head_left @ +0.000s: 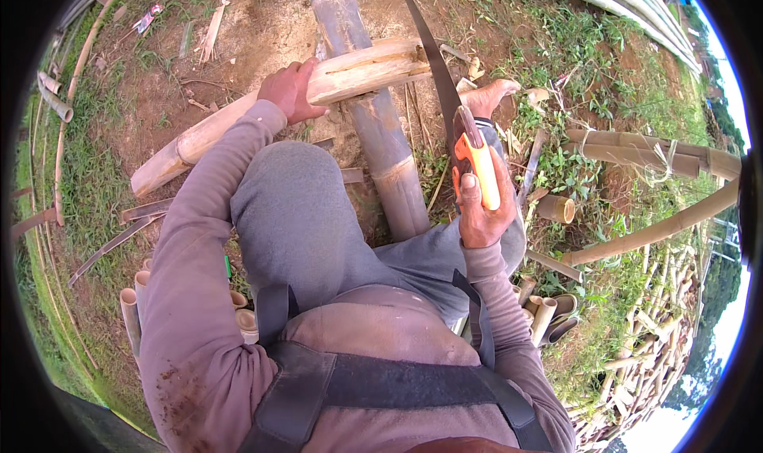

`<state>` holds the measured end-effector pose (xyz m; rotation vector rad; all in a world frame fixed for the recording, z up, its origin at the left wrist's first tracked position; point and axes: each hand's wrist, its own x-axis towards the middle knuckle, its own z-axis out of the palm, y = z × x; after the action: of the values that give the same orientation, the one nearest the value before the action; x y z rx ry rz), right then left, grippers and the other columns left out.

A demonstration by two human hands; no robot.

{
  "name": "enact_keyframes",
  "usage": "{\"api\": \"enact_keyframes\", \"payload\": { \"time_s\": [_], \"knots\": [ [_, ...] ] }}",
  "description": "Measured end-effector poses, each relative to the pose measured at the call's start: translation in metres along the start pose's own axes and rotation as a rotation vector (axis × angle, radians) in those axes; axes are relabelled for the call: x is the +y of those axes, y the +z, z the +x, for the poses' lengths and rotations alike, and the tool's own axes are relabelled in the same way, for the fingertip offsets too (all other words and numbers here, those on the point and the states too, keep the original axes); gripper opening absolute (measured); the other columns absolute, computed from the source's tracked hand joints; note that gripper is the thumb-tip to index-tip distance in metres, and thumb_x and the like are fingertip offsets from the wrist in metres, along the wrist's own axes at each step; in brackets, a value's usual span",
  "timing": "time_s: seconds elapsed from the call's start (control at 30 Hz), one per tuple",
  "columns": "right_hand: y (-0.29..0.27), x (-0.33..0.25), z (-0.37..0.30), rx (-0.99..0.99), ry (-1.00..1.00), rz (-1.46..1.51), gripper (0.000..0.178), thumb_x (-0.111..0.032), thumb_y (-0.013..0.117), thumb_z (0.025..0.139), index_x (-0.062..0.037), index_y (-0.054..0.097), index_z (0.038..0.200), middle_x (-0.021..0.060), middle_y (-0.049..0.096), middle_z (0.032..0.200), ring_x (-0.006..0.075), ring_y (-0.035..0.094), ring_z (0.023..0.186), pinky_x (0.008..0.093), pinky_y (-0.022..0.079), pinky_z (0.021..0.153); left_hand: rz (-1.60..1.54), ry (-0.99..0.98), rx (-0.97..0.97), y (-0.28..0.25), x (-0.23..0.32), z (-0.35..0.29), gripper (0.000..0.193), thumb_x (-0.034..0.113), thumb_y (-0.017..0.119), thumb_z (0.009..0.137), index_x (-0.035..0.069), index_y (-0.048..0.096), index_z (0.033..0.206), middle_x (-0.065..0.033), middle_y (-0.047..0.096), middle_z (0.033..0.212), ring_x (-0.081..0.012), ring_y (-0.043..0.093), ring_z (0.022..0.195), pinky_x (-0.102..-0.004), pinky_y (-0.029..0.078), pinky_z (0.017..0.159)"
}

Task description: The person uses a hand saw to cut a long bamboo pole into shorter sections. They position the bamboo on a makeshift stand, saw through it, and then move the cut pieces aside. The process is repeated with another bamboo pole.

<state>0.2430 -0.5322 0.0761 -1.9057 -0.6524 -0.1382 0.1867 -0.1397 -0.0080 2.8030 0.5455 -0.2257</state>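
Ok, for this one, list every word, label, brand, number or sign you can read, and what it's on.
No text can be read.
Wrapper, upper left: coloured marks, too small to make out.
Saw in the right hand: no readable lettering.

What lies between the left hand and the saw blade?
In the head view, part of the pale pole lies between left hand and saw blade, crossing over the dark pole.
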Motion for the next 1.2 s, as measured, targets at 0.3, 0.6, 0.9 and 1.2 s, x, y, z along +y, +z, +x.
{"api": "enact_keyframes", "payload": {
  "time_s": [0.3,0.6,0.9,1.2],
  "knots": [
    [-0.017,0.002,-0.016,-0.017,-0.092,-0.067,0.052,-0.014,0.076,0.100,0.0094,0.061,0.143,0.0236,0.074,0.131,0.0303,0.075,0.115,0.0400,0.058,0.100,0.002,-0.070,0.004,0.005,0.015,-0.003,0.107,0.056,0.090,0.073,0.015,0.043,0.160,-0.0184,0.063,0.143,-0.0392,0.066,0.126,-0.0495,0.053,0.107],
    [-0.012,0.002,-0.016,-0.023,-0.116,-0.067,0.052,-0.007,0.075,0.098,0.0093,0.060,0.145,0.0228,0.074,0.130,0.0273,0.077,0.111,0.0375,0.060,0.095,-0.007,-0.065,0.027,0.007,0.012,-0.004,0.107,0.057,0.090,0.072,0.017,0.044,0.160,-0.0174,0.063,0.144,-0.0396,0.066,0.127,-0.0499,0.053,0.107],
    [-0.027,-0.011,-0.039,-0.086,0.061,-0.127,0.051,-0.010,0.076,0.099,0.0096,0.061,0.143,0.0244,0.073,0.132,0.0302,0.075,0.117,0.0387,0.060,0.099,0.028,-0.069,-0.006,0.003,0.012,-0.003,0.106,0.058,0.089,0.073,0.017,0.044,0.160,-0.0162,0.064,0.142,-0.0385,0.068,0.123,-0.0490,0.055,0.106],
    [0.032,0.001,0.025,-0.041,-0.052,-0.130,0.045,-0.006,0.075,0.098,0.0048,0.064,0.140,0.0201,0.074,0.130,0.0289,0.075,0.115,0.0394,0.059,0.097,-0.015,-0.044,0.013,0.005,0.013,-0.003,0.104,0.055,0.090,0.075,0.017,0.044,0.161,-0.0135,0.064,0.142,-0.0367,0.066,0.127,-0.0491,0.053,0.109]
  ]
}}
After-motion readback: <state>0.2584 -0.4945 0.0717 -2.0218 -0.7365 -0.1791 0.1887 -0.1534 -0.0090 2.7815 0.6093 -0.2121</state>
